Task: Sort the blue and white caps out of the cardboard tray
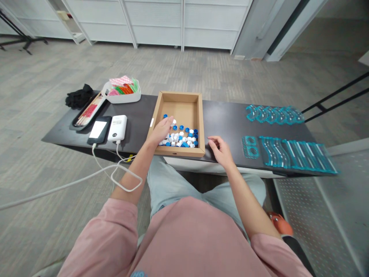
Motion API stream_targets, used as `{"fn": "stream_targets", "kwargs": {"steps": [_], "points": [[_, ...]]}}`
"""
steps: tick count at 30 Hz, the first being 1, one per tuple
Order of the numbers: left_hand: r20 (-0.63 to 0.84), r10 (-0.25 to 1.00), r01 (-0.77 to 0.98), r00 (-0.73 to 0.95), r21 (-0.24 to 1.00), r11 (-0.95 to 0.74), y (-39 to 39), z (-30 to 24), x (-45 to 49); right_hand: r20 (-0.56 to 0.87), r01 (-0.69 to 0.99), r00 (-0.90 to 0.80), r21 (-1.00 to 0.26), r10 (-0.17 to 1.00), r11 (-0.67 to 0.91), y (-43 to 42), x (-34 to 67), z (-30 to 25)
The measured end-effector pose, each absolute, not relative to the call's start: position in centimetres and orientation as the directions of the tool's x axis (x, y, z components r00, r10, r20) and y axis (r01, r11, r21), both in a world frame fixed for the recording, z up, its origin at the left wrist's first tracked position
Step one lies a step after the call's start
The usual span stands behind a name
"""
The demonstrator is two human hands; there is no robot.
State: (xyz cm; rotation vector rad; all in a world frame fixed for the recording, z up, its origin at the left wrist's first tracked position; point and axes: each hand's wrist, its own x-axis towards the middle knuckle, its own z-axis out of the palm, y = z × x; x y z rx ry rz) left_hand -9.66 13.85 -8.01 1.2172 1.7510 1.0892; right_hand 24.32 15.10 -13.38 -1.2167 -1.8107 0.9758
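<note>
A shallow cardboard box (180,152) sits at the front edge of the dark table. Small blue and white hexagonal pieces (184,144) are heaped along its near side, and a few blue ones lie farther in. My left hand (162,132) reaches over the box's left wall, palm down. Its fingers are closed at a small white hexagonal piece (174,122), with the contact partly hidden. To the right of the box, my right hand (221,151) rests by the table edge. Its fingers are loosely bent and apart, holding nothing.
At left are a white basket (127,99) of colourful items, a dark tray (76,126) with sticks, black cloth (79,97), a phone-like device (99,130) and a white power bank (117,129) with cables. Clear teal plastic parts (296,154) lie at right.
</note>
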Motion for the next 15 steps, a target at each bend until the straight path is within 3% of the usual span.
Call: {"fn": "stream_targets", "kwargs": {"steps": [4,8,11,15], "points": [[0.029,0.984,0.462,-0.177,0.885,0.057,13.6,-7.6,-9.3,0.281,0.300,-0.222,-0.891,0.934,0.340,16.3,22.3,-11.8],[0.096,0.995,0.462,-0.006,0.883,-0.083,13.5,-7.6,-9.1,0.418,0.273,-0.467,-0.770,0.780,0.576,18.3,17.3,-9.3],[0.114,0.993,0.411,0.043,0.904,-0.121,13.6,-7.8,-9.0,0.389,0.306,-0.607,-0.690,0.693,0.655,19.7,13.7,-8.3],[0.101,0.995,0.349,0.028,0.931,-0.104,13.8,-8.3,-9.1,0.348,0.338,-0.609,-0.700,0.713,0.629,20.5,11.7,-8.6]]}}
